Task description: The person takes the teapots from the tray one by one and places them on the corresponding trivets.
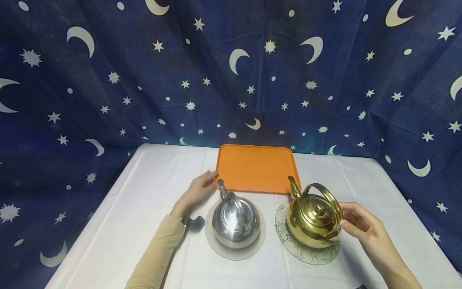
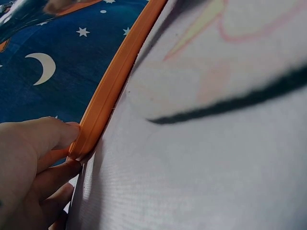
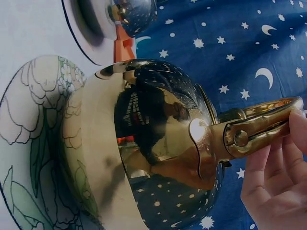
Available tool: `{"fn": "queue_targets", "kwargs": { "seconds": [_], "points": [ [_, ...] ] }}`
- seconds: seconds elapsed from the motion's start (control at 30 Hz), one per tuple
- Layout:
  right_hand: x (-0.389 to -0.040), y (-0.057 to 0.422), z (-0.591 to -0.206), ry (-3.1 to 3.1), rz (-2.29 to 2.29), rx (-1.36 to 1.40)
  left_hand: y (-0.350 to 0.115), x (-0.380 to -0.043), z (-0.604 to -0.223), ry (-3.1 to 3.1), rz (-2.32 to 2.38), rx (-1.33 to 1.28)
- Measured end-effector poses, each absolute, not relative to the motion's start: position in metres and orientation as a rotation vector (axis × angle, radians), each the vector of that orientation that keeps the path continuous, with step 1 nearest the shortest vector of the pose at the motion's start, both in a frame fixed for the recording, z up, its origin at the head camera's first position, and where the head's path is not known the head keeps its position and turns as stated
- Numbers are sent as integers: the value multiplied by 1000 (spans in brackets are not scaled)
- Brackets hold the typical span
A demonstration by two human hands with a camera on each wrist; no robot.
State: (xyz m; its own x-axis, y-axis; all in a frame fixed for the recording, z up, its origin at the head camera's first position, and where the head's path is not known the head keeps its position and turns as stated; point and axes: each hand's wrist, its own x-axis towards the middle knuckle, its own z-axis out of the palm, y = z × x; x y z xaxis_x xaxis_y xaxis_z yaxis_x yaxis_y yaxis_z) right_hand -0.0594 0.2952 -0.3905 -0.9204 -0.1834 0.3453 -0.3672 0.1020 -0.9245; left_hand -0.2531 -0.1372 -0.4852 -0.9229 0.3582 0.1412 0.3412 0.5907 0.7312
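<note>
My left hand reaches to the left edge of an orange tray. In the left wrist view its thumb and fingers pinch the tray's near corner. My right hand grips the arched handle of a gold kettle, thumb on one side and fingers on the other, as the right wrist view shows. The kettle's spout points toward the tray, and its base overlaps a round floral mat. Between the hands, a silver kettle sits upright on a pale round mat, spout also toward the tray.
A white cloth covers the table. Behind it hangs a dark blue curtain with moons and stars. The tray lies at the back, close behind both spouts. My left wrist camera is beside the silver kettle's mat.
</note>
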Motion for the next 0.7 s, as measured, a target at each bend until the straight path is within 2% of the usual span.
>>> {"fn": "queue_targets", "kwargs": {
  "seconds": [0.7],
  "points": [
    [-52,289,-385,-2345,1897,489,-138,-254,-488,2809,1239,636]
  ]
}}
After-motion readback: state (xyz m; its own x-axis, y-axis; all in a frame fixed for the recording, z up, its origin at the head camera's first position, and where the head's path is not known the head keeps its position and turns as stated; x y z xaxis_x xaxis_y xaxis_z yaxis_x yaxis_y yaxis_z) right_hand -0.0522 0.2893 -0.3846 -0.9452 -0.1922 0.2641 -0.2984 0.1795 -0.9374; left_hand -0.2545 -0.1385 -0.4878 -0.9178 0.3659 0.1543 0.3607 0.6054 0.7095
